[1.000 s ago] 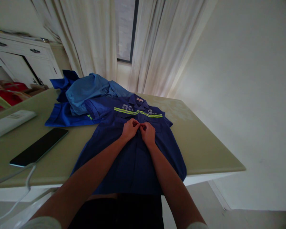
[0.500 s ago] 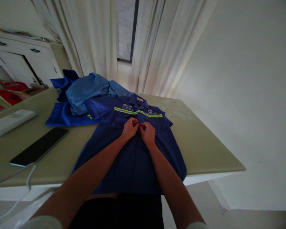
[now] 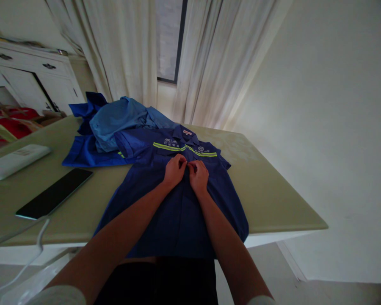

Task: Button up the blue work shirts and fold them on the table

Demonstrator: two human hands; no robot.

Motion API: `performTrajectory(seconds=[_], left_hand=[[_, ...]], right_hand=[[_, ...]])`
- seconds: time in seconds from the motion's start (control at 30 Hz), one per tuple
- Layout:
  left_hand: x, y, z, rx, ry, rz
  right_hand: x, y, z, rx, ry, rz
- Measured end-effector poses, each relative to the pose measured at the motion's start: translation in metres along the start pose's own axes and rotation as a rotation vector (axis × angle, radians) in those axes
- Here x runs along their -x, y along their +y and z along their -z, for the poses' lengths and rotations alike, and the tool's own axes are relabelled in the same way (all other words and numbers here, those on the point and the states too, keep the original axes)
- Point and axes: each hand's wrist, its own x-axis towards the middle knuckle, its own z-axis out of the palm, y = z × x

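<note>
Navy fabric: the shirt (image 3: 179,216) lies front-up on the green table (image 3: 273,203), collar (image 3: 178,133) pointing away toward the curtains (image 3: 123,55), long axis running to the near edge. I see the left hand (image 3: 174,171) and right hand (image 3: 199,175) pinching its front placket (image 3: 181,197).

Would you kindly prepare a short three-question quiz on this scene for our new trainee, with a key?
1. Which colours are the stripes across the chest of the dark blue shirt?
A) Red and white
B) Yellow-green and grey
C) Orange and black

2. True or false: the phone lies on the table to the person's left of the dark blue shirt.

3. Where are the left hand and right hand placed?

Key:
1. B
2. True
3. At the middle of the shirt's front, below the stripes, with fingertips close together.
</note>
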Motion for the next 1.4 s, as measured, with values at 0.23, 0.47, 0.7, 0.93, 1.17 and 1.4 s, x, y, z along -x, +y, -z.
performTrajectory(seconds=[0.23, 0.47, 0.7, 0.93, 1.17, 1.4], left_hand=[[-0.007, -0.008, 0.01, -0.055, -0.177, -0.243], [-0.008, -0.007, 0.022, -0.265, -0.315, -0.275], [0.0, 0.001, 0.022, -0.528, -0.266, -0.379], [0.0, -0.001, 0.022, -0.595, -0.317, -0.305], [-0.007, -0.024, 0.021, -0.54, -0.374, -0.227], [-0.019, -0.034, 0.017, -0.635, -0.4, -0.176]], right_hand=[[0.0, 0.006, 0.0, -0.095, 0.058, 0.056], [-0.002, 0.002, 0.0, -0.245, 0.037, 0.0], [-0.006, 0.008, -0.005, -0.324, 0.019, -0.287], [-0.004, 0.008, -0.005, -0.26, 0.025, -0.209], [0.026, -0.031, 0.026, 0.039, -0.32, -0.088], [0.079, -0.053, 0.028, 0.25, -0.311, -0.14]])
